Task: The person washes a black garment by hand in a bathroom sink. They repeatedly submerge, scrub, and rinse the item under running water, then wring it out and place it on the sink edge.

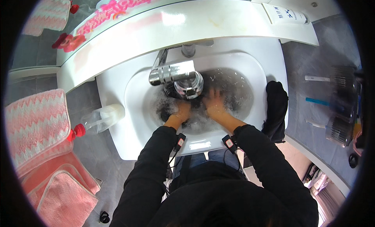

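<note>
Both my hands are in the cloudy grey water of a white washbasin (260,80). My left hand (183,110) is beside a dark, wet item (164,112), seemingly cloth, with foam around it. Water and the faucet hide part of that hand, so its grip is unclear. To the right, my right hand (215,104) lies palm down with fingers apart under the water. Between the two hands, dark material shows below the surface. A chrome faucet (178,71) reaches over the basin, its round head just above the hands. Black bunched cloth (275,110) rests on the basin's right rim.
A bottle with a red pump (101,118) lies at the left rim. Pink towels (38,127) hang farther left. Above the basin runs a white shelf (205,22) holding a white tube (287,15). Toothbrushes (318,101) and cups (339,130) are on the right wall.
</note>
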Demonstrator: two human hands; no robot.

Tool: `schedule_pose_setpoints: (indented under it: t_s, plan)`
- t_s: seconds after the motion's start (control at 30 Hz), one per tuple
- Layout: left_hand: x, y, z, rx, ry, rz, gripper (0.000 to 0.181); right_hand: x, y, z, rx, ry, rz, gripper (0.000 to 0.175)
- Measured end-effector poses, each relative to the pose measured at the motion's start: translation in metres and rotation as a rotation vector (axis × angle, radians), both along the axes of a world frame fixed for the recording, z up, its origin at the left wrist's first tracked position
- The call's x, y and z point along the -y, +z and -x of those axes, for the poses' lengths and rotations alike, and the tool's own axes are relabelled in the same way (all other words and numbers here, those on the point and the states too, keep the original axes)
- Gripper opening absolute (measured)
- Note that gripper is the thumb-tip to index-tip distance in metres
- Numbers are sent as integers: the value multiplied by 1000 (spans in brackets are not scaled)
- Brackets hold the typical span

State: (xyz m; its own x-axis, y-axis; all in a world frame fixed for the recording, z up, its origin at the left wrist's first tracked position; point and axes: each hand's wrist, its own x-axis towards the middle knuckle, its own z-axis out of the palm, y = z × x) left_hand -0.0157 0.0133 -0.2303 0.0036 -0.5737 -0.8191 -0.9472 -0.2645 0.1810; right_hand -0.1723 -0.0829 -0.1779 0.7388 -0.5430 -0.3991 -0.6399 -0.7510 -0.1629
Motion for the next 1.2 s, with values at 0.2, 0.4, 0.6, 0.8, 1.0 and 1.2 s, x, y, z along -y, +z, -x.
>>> schedule_pose_setpoints:
  t_s: [0.2,0.4,0.6,0.8,1.0,1.2]
  plan:
    - [-17,-32,-14,-157,-44,285,54,17,-23,-14,-96,113,-16,49]
    - [38,37,-22,-4,-96,260,47,38,12,-29,-192,307,53,60]
    - [37,110,-33,-236,454,560,41,63,49,-23,162,11,-180,73]
    - [-27,144,-53,-688,1144,886,20,70,75,43,727,-271,-517,70]
    - [-70,164,-59,-713,1391,962,17,66,111,92,814,-474,-707,62]
    - [-84,180,-49,147,772,1169,33,70,132,116,501,-276,-637,70]
